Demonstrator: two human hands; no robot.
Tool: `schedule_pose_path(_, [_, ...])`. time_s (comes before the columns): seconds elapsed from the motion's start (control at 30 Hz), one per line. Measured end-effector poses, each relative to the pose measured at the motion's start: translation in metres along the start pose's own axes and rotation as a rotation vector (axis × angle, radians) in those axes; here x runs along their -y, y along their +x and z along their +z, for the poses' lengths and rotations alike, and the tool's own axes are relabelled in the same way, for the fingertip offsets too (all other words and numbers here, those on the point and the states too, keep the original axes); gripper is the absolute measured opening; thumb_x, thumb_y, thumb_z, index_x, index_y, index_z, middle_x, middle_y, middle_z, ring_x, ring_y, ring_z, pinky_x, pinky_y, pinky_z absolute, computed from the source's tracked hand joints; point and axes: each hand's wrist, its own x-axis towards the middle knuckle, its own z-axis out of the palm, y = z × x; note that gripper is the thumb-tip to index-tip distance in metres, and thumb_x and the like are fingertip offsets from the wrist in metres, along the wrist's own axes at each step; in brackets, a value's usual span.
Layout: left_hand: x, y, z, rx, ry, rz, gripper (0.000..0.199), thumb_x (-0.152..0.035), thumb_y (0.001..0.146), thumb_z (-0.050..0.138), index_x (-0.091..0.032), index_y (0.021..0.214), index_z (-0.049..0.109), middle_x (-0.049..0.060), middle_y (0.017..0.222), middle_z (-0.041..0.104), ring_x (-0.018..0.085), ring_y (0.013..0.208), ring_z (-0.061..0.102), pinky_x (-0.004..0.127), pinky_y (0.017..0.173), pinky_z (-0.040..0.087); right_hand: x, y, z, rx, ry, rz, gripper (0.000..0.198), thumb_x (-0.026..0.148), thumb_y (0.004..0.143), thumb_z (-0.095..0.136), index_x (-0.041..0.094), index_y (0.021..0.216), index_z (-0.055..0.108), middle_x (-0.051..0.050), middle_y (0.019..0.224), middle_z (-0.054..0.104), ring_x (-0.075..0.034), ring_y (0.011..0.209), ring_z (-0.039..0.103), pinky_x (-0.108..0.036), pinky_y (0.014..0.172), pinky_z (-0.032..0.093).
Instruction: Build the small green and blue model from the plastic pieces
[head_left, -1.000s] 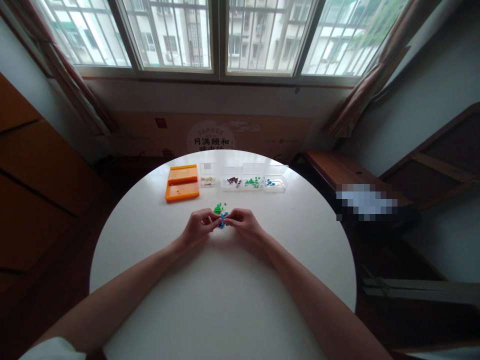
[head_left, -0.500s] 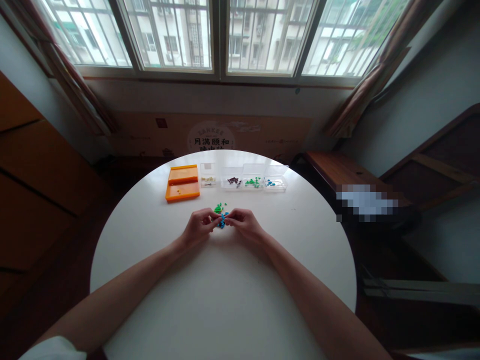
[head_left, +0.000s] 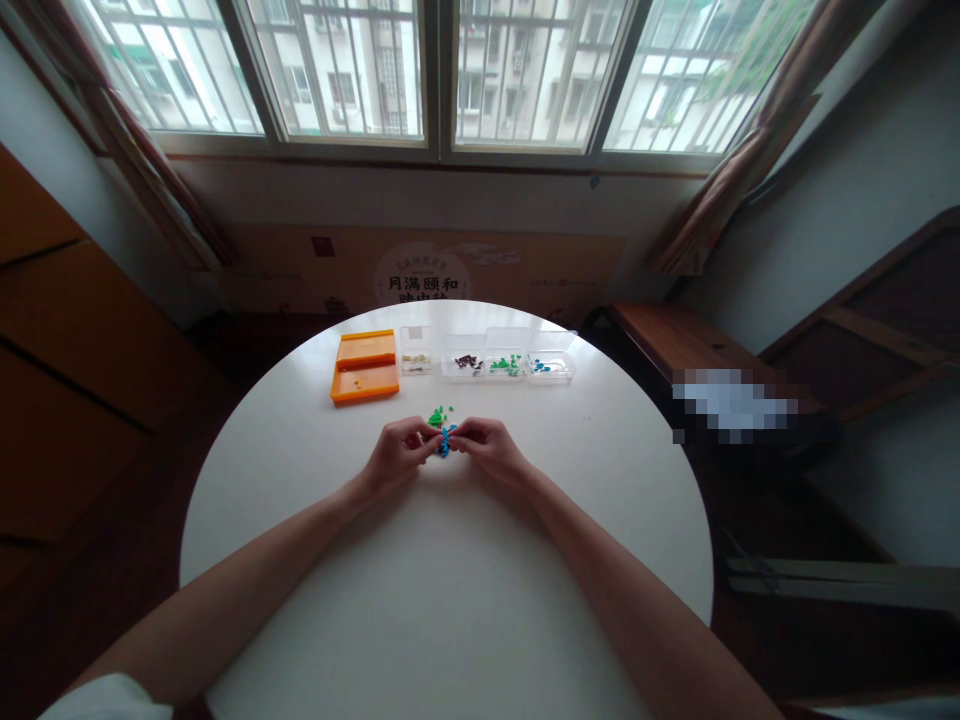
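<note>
My left hand (head_left: pixel 405 447) and my right hand (head_left: pixel 486 443) meet over the middle of a white round table (head_left: pixel 450 590), fingertips almost touching. Each pinches at a small cluster of blue pieces (head_left: pixel 445 440) held between them; the fingers partly cover it, and the exact kind of piece is too small to make out. A few dark bits show among the blue at its lower edge. Just beyond the fingertips lies a loose heap of small green pieces (head_left: pixel 437 415).
An orange tray (head_left: pixel 365 393) with a few yellow bits stands at the back left. Right of it are open clear plastic boxes: one with cream pieces (head_left: pixel 416 358), others with dark brown pieces (head_left: pixel 469 363), green pieces (head_left: pixel 507 366) and blue pieces (head_left: pixel 541 366). A wooden bench (head_left: pixel 660 340) stands right of the table.
</note>
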Motion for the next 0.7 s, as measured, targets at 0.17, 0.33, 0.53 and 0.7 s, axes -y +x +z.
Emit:
schedule_pose_path(0.17, [0.0005, -0.0003, -0.0002, -0.004, 0.001, 0.011, 0.024, -0.035, 0.077, 0.062, -0.011, 0.078, 0.066, 0.003, 0.063, 0.064, 0.007, 0.043, 0.052, 0.016, 0.039, 0.039, 0.0016, -0.0006, 0.0003, 0.006, -0.002, -0.002, 0.025, 0.035, 0.066, 0.07, 0.012, 0.073, 0.066, -0.003, 0.064, 0.064, -0.012, 0.057, 0.054, -0.023, 0.054, 0.041])
schedule_pose_path(0.33, [-0.0011, -0.0001, -0.0001, -0.005, -0.001, 0.019, 0.025, -0.036, 0.076, 0.063, -0.011, 0.077, 0.066, 0.004, 0.062, 0.065, 0.007, 0.042, 0.052, 0.016, 0.039, 0.039, 0.0009, -0.0009, 0.0003, 0.009, 0.008, 0.0, 0.026, 0.036, 0.066, 0.07, 0.012, 0.073, 0.066, -0.004, 0.065, 0.065, -0.012, 0.058, 0.056, -0.024, 0.055, 0.042])
schedule_pose_path(0.53, [-0.0019, 0.0003, 0.0, 0.004, 0.003, 0.007, 0.024, -0.035, 0.076, 0.064, -0.011, 0.076, 0.065, 0.004, 0.062, 0.065, 0.007, 0.042, 0.052, 0.016, 0.04, 0.039, -0.0003, -0.0006, 0.0003, 0.014, 0.013, 0.007, 0.026, 0.037, 0.067, 0.07, 0.012, 0.074, 0.066, -0.004, 0.065, 0.065, -0.012, 0.057, 0.055, -0.023, 0.054, 0.041])
schedule_pose_path(0.7, [-0.0024, -0.0001, -0.0008, 0.01, 0.003, 0.005, 0.024, -0.034, 0.076, 0.064, -0.011, 0.077, 0.066, 0.004, 0.062, 0.066, 0.007, 0.042, 0.052, 0.016, 0.04, 0.04, 0.0005, -0.0006, 0.0007, 0.009, 0.006, 0.004, 0.027, 0.038, 0.067, 0.07, 0.012, 0.073, 0.066, -0.003, 0.064, 0.064, -0.012, 0.057, 0.055, -0.024, 0.054, 0.041])
